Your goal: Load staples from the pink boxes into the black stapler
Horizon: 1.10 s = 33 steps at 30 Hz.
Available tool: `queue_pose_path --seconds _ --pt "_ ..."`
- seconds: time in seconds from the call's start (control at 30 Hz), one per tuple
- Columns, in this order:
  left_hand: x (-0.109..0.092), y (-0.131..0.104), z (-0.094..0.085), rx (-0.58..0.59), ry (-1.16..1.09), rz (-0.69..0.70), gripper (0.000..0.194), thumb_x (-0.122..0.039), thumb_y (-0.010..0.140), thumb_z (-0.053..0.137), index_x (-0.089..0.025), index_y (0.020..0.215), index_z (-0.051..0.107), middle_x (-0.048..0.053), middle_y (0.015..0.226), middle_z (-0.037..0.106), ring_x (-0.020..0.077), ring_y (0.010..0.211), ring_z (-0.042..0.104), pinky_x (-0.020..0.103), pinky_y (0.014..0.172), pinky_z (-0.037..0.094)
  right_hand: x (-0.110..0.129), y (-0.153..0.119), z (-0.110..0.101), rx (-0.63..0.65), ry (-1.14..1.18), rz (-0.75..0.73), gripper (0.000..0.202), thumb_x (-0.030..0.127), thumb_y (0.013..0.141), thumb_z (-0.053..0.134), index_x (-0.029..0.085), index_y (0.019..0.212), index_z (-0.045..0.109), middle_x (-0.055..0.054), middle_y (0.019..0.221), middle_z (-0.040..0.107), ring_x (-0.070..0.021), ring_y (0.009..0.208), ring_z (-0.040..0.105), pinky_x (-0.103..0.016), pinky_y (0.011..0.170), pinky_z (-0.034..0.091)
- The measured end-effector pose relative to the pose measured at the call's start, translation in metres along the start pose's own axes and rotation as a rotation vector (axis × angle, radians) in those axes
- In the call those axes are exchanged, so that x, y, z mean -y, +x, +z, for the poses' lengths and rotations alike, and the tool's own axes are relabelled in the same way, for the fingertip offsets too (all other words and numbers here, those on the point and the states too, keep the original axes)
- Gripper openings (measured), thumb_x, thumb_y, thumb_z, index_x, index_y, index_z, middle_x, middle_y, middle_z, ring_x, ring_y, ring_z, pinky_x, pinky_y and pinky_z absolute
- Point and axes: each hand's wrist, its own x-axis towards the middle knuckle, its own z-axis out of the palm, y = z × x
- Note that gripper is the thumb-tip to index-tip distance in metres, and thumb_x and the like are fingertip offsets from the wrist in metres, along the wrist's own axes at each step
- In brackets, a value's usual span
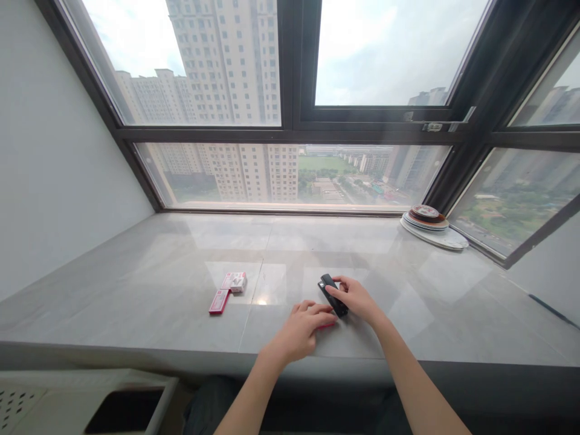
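My right hand is closed around a black stapler, thumb on its near side. The stapler slants on the grey tiled sill, its far end pointing up and left. Close against its lower end, my left hand bends its fingers over a flat red thing. Only a red edge of that thing shows under the fingers, so its kind is hidden. To the left lie a small white-and-pink box and a flat pink-red box, touching or nearly touching.
A stack of plates stands in the far right corner by the window. A thin dark stick lies at the right edge. Below the sill's front edge, a pale plastic container is at the lower left. A dark-framed window rises behind.
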Motion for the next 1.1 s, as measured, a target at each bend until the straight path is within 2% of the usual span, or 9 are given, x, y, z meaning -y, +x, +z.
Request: queue_pose_path --seconds 0.23,0.47,0.6,0.7,0.77,0.8,0.87,0.93,1.1 --pt "0.041 -0.029 -0.032 -0.077 -0.01 -0.288 0.069 -0.027 0.075 0.069 -0.039 0.141 0.053 0.003 0.13 0.06 0.0288 0.121 0.051 0.043 0.109 0.037 -0.011 -0.051 0.014 0.047 0.429 0.163 0.064 0.065 0.088 0.058 0.024 0.137 0.057 0.006 0.065 0.045 -0.0087 0.044 0.036 -0.023 0.039 0.034" --pt "0.022 -0.014 -0.007 -0.121 -0.083 -0.266 0.078 -0.026 0.071 0.074 -0.034 0.145 0.05 0.004 0.127 0.063 0.0279 0.115 0.053 0.042 0.107 0.039 -0.003 -0.055 0.053 0.051 0.477 0.119 0.068 0.067 0.086 0.06 0.022 0.137 0.055 0.007 0.067 0.047 -0.0085 0.038 0.044 -0.025 0.037 0.043" --pt "0.022 -0.023 -0.014 -0.221 -0.087 -0.297 0.064 -0.036 0.083 0.069 -0.034 0.145 0.049 0.004 0.135 0.058 0.027 0.124 0.05 0.04 0.108 0.039 -0.005 -0.054 0.059 -0.014 0.448 0.121 0.07 0.067 0.086 0.06 0.023 0.138 0.053 0.009 0.065 0.046 -0.0087 0.036 0.045 -0.024 0.034 0.039" --pt "0.045 -0.05 -0.038 -0.541 0.153 -0.615 0.035 -0.04 0.095 0.053 -0.03 0.127 0.062 0.008 0.13 0.057 0.0299 0.123 0.049 0.045 0.106 0.039 -0.007 -0.056 0.06 -0.058 0.446 0.111 0.067 0.067 0.086 0.061 0.024 0.136 0.054 0.011 0.063 0.041 -0.0079 0.033 0.043 -0.022 0.033 0.037" --pt "0.069 -0.073 -0.057 -0.76 0.381 -0.971 0.039 -0.045 0.093 0.053 -0.024 0.125 0.062 0.014 0.131 0.054 0.0367 0.124 0.046 0.052 0.102 0.039 -0.007 -0.057 0.06 -0.064 0.453 0.104 0.064 0.066 0.086 0.061 0.024 0.134 0.054 0.011 0.063 0.041 -0.0074 0.033 0.042 -0.022 0.032 0.036" --pt "0.081 -0.084 -0.065 -0.784 0.45 -1.1 0.047 -0.048 0.091 0.054 -0.023 0.13 0.058 0.016 0.135 0.051 0.04 0.125 0.044 0.055 0.1 0.039 -0.007 -0.057 0.061 -0.061 0.456 0.105 0.063 0.066 0.086 0.061 0.024 0.133 0.054 0.011 0.063 0.041 -0.0072 0.033 0.041 -0.022 0.032 0.035" --pt "0.101 -0.104 -0.078 -0.658 0.479 -1.18 0.055 -0.05 0.089 0.054 -0.025 0.138 0.053 0.016 0.131 0.053 0.0397 0.122 0.047 0.054 0.098 0.04 -0.007 -0.056 0.061 -0.053 0.466 0.113 0.063 0.066 0.086 0.062 0.023 0.132 0.055 0.011 0.063 0.041 -0.0069 0.033 0.04 -0.022 0.031 0.035" --pt "0.11 -0.117 -0.084 -0.465 0.449 -1.125 0.057 -0.05 0.088 0.053 -0.029 0.142 0.051 0.013 0.124 0.058 0.0365 0.116 0.052 0.049 0.096 0.042 -0.008 -0.056 0.062 -0.046 0.478 0.124 0.063 0.065 0.085 0.062 0.023 0.131 0.055 0.011 0.063 0.041 -0.0067 0.033 0.039 -0.022 0.031 0.035" --pt "0.086 -0.115 -0.086 -0.096 0.185 -0.772 0.073 -0.056 0.078 0.065 -0.031 0.146 0.05 0.007 0.115 0.061 0.0308 0.113 0.057 0.038 0.096 0.042 -0.008 -0.055 0.061 -0.034 0.486 0.132 0.062 0.065 0.085 0.063 0.023 0.13 0.056 0.012 0.062 0.041 -0.0069 0.033 0.04 -0.022 0.031 0.035"
